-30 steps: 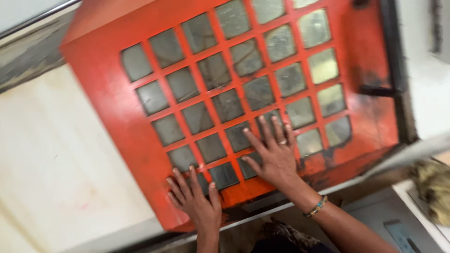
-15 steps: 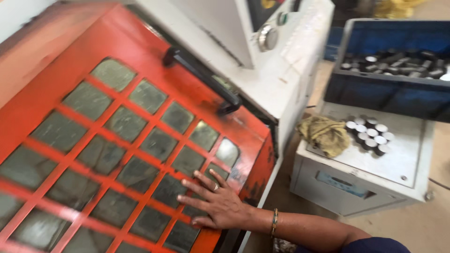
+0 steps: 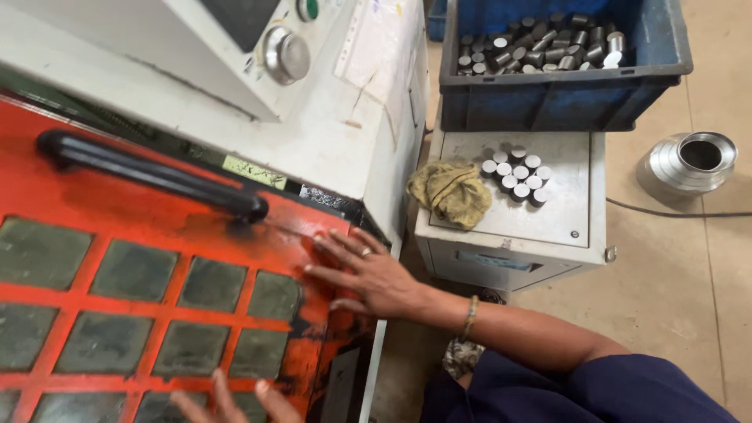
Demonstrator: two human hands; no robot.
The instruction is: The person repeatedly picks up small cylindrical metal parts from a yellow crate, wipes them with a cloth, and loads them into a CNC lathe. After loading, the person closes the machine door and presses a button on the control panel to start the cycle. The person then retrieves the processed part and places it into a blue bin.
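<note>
The orange grated door (image 3: 157,258) with its grid of dark glass panes filled the lower left of the view, and it looked like it sat closed against the white machine body (image 3: 235,117), so the sliding part seemed about done; whether it was latched, I couldn't tell. Its black handle (image 3: 149,176) was untouched, up and to the left of the right hand (image 3: 368,274). That hand lay flat on the door's right edge, fingers spread wide, palm down, holding nothing, just pressing. Forearm came in from the lower right with a bracelet at the wrist. The left hand (image 3: 227,403) only showed fingertips at the bottom edge, spread open on the panes, gripping nothing. Off to the right of the pressing hand stood a small grey cabinet (image 3: 564,227) with a yellow rag (image 3: 450,192) and a cluster of metal cylinders (image 3: 517,174), with a blue crate (image 3: 564,94) of more behind it.
</note>
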